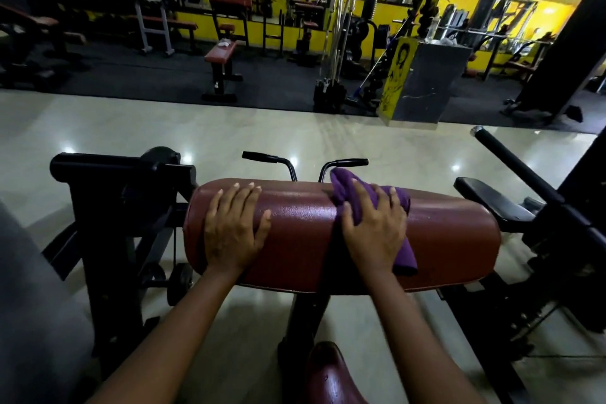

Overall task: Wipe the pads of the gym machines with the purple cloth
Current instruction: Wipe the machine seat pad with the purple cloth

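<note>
A wide maroon pad (305,233) of a black gym machine lies crosswise in front of me. My left hand (234,226) rests flat on the pad's left part, fingers straight and spread. My right hand (373,226) presses the purple cloth (347,193) onto the pad right of its middle, fingers spread over it. The cloth sticks out beyond the fingertips and hangs down the pad's near side by my wrist. A second maroon pad (331,374) shows at the bottom, partly cut off.
Two black handles (344,162) rise behind the pad. A black frame (121,193) stands at the left, a black arm pad (492,203) and bar (511,157) at the right. Shiny pale floor lies beyond, then benches (221,56), racks and a yellow-grey pillar (419,82).
</note>
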